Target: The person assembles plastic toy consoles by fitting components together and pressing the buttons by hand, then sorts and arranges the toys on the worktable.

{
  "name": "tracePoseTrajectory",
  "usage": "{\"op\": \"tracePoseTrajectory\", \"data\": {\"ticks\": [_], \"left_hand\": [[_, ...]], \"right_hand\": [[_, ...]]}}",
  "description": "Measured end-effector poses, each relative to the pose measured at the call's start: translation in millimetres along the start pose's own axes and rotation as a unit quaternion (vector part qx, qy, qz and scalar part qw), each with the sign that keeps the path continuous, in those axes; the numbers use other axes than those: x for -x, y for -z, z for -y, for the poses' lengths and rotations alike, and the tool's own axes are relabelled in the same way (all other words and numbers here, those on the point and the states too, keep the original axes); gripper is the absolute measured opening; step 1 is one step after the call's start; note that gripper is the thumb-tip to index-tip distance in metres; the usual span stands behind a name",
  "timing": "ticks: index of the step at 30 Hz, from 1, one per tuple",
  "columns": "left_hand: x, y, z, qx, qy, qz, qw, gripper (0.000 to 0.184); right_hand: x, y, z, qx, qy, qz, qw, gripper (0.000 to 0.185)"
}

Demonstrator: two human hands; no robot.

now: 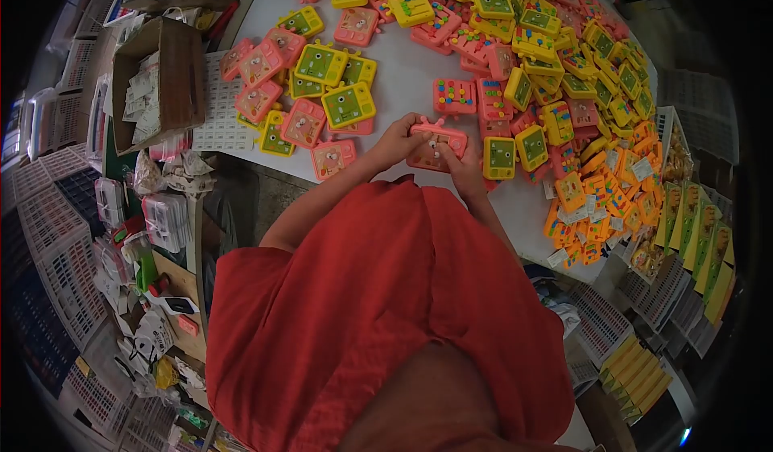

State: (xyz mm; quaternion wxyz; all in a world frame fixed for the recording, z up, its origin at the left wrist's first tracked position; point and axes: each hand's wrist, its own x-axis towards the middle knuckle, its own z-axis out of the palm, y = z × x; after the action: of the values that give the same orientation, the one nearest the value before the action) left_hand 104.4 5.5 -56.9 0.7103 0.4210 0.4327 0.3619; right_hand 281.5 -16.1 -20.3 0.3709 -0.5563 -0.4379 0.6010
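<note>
Both my hands hold one pink toy (427, 156) over the near edge of the white table (403, 70). My left hand (398, 141) grips its left side, with the thumb on its face. At its right side, my right hand (465, 170) has its thumb on the front. Just beyond the held toy, another pink toy with coloured beads (455, 96) lies on the table. A yellow toy (499, 158) is to the right of my right hand. Left of my left hand, a group of yellow toys (348, 106) and pink toys (304, 123) lies partly stacked.
A large heap of yellow and pink toys (539, 41) covers the table's far right. Small orange toys (572, 193) with paper slips lie near the right edge. An open cardboard box (181, 74) with papers stands at the left. Yellow-green packages (699, 235) are at far right.
</note>
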Motion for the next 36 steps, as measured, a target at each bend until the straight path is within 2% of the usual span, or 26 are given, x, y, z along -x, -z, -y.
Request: {"op": "tracePoseTrajectory", "data": {"ticks": [2,9,11,15,21,24,26,30,32,33,35,36], "left_hand": [[-2.1,-0.6,5.2,-0.011,-0.007,-0.022,1.0,0.025],[-7.5,-3.4,7.6,-0.083,0.016,-0.046,0.995,0.026],[-4.8,-4.4,-0.1,-0.076,0.018,-0.034,0.996,0.027],[-7.0,-4.9,9.9,-0.063,-0.014,-0.033,0.997,0.028],[-7.9,-9.3,17.4,-0.129,0.018,-0.077,0.988,0.028],[-6.9,-11.2,16.0,-0.141,0.014,-0.091,0.986,0.026],[-7.3,-9.3,19.0,-0.052,-0.002,-0.025,0.998,0.026],[1.3,-12.9,-10.6,-0.05,0.017,-0.04,0.998,0.028],[5.1,-10.1,-17.3,-0.024,0.101,-0.026,0.994,0.029],[5.2,-8.8,-11.9,-0.024,0.103,-0.025,0.994,0.029],[4.6,-6.1,3.3,-0.114,0.029,-0.028,0.993,0.029],[7.2,-6.3,6.1,-0.114,0.032,-0.029,0.993,0.029]], "right_hand": [[1.0,-1.3,1.8,0.051,0.01,-0.004,0.999,0.036],[-4.0,5.6,-14.0,0.101,0.054,-0.003,0.993,0.037],[-3.6,6.5,-10.7,0.027,0.01,0.018,0.999,0.037],[-1.8,5.9,-3.9,-0.015,-0.029,0.027,0.999,0.037],[-2.5,5.7,-13.8,0.087,0.009,0.011,0.996,0.038],[-2.7,8.9,-15.2,0.055,-0.006,0.014,0.998,0.036],[1.0,9.3,-4.8,-0.05,-0.028,0.029,0.998,0.034],[-0.3,5.3,-12.1,-0.083,-0.052,0.014,0.995,0.036],[1.6,1.9,-14.4,-0.113,-0.082,0.011,0.99,0.035],[3.0,1.5,-14.4,-0.114,-0.084,0.01,0.99,0.035],[5.3,1.6,-13.5,-0.021,-0.024,0.008,0.999,0.035],[7.1,1.5,-14.1,-0.023,-0.027,0.009,0.999,0.035]]}}
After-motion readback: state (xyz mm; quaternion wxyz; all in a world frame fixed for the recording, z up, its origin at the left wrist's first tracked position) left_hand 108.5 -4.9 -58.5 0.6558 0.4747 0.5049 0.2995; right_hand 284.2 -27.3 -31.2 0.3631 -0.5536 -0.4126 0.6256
